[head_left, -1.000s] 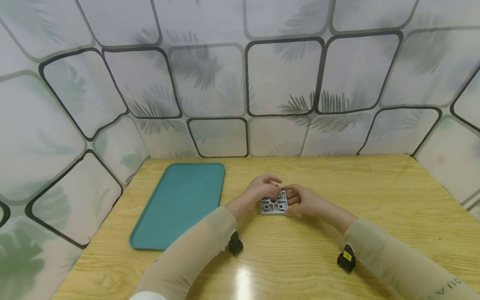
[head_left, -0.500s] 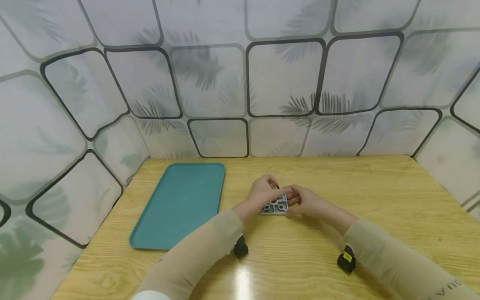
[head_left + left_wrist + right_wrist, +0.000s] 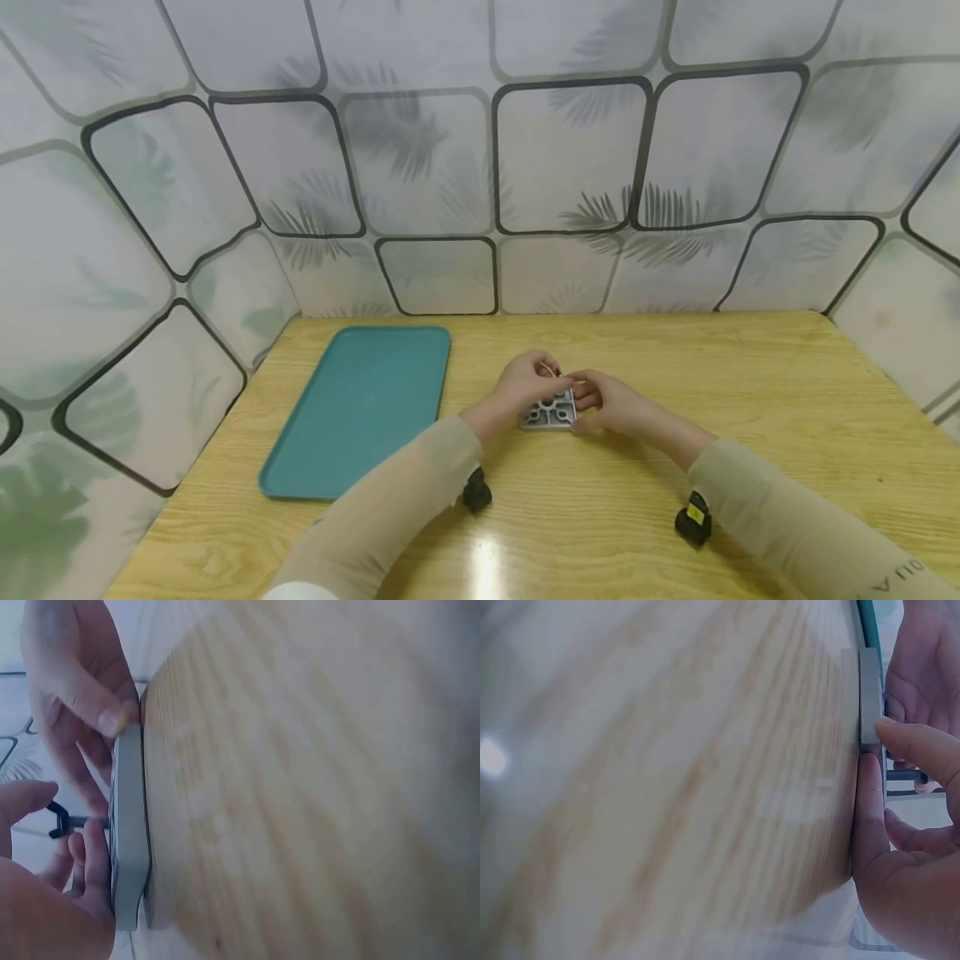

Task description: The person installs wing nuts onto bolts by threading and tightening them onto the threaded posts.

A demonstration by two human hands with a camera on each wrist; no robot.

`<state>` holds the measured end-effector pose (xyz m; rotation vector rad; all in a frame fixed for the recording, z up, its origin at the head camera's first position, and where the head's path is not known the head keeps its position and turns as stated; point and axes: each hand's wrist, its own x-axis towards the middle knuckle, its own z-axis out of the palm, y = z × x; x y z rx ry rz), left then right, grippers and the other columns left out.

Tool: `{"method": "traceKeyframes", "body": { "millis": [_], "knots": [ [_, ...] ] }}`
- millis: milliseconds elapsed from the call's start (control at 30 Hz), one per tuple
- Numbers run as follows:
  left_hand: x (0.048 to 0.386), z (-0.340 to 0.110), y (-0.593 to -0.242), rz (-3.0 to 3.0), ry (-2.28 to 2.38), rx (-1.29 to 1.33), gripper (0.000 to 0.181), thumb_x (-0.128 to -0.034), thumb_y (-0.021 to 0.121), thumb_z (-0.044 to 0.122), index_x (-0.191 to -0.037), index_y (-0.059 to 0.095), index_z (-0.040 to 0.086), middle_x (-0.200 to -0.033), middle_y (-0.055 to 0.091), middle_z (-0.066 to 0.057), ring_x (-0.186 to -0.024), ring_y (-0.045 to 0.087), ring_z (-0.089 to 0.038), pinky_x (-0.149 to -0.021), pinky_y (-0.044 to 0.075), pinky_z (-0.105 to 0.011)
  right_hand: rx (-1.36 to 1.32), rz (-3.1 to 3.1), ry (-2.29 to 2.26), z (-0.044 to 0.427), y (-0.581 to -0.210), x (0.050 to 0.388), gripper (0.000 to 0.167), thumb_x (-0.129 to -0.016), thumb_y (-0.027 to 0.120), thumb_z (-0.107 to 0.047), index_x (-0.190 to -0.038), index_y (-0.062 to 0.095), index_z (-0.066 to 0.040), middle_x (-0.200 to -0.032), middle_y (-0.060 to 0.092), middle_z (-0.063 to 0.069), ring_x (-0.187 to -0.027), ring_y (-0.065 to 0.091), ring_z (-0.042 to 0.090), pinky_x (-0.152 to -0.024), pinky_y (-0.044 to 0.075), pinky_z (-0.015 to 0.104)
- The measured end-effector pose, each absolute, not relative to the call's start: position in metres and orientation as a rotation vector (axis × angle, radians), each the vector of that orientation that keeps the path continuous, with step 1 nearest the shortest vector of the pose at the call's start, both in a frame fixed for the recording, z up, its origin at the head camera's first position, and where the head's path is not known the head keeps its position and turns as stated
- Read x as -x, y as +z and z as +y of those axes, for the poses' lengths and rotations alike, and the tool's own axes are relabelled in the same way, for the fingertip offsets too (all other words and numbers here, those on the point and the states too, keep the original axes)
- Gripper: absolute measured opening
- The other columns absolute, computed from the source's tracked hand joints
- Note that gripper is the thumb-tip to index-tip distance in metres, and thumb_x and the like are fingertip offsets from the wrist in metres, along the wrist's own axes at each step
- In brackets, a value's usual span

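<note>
A square grey metal plate [image 3: 550, 412] with ribs and round holes lies flat on the wooden table. My right hand [image 3: 618, 402] grips its right edge, thumb at the near corner. A black wing screw [image 3: 61, 820] with a threaded shaft stands upright on the plate's top face in the left wrist view. My left hand [image 3: 521, 385] reaches over the plate from the left with its fingers curled about the wing screw, one digit against a wing. In the head view this hand covers the plate's far left part and most of the screw.
A teal tray [image 3: 360, 408] lies on the table [image 3: 585, 525] to the left, just past my left forearm. A patterned cloth [image 3: 427, 167] rises behind the table's far edge. A black wrist camera [image 3: 693, 521] hangs under the right sleeve, and another camera [image 3: 476, 492] under the left.
My left hand swung to the right, its thumb passing across the plate, then drew slightly back left. The right hand and the plate stayed in place.
</note>
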<state>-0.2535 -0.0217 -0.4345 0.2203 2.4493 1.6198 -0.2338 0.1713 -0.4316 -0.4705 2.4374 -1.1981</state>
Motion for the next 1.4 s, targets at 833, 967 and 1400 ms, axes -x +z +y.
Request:
{"method": "traceKeyframes", "body": {
  "millis": [833,967,1400],
  "knots": [
    [0.2558,-0.0311,-0.4325,2.295,1.646,-0.264,0.023,-0.0989,0.073,0.011,-0.120,0.077,0.006,-0.104,0.069,-0.005,-0.086,0.062,-0.012,-0.080,0.053,-0.024,0.472,2.429,-1.207,0.1720,-0.4296,0.2316,0.084,-0.090,0.082,-0.003,-0.156,0.033,0.014,-0.137,0.057,0.031,-0.123,0.062,0.040,-0.106,0.054,0.050],
    [0.2556,-0.0312,-0.4322,2.293,1.634,-0.267,0.022,-0.0999,0.071,0.011,-0.120,0.078,0.006,-0.118,0.073,-0.011,-0.089,0.066,-0.013,-0.087,0.057,-0.030,0.463,2.421,-1.216,0.1723,-0.4310,0.2324,0.085,-0.091,0.082,-0.003,-0.156,0.032,0.015,-0.137,0.056,0.030,-0.123,0.062,0.038,-0.106,0.053,0.049],
    [0.2575,-0.0279,-0.4330,2.296,1.650,-0.242,0.028,-0.0993,0.075,0.018,-0.125,0.073,0.008,-0.102,0.066,-0.005,-0.082,0.063,-0.012,-0.077,0.053,-0.024,0.474,2.433,-1.212,0.1711,-0.4282,0.2308,0.084,-0.091,0.082,-0.003,-0.156,0.032,0.014,-0.138,0.055,0.031,-0.126,0.060,0.041,-0.109,0.051,0.053]
  ]
}}
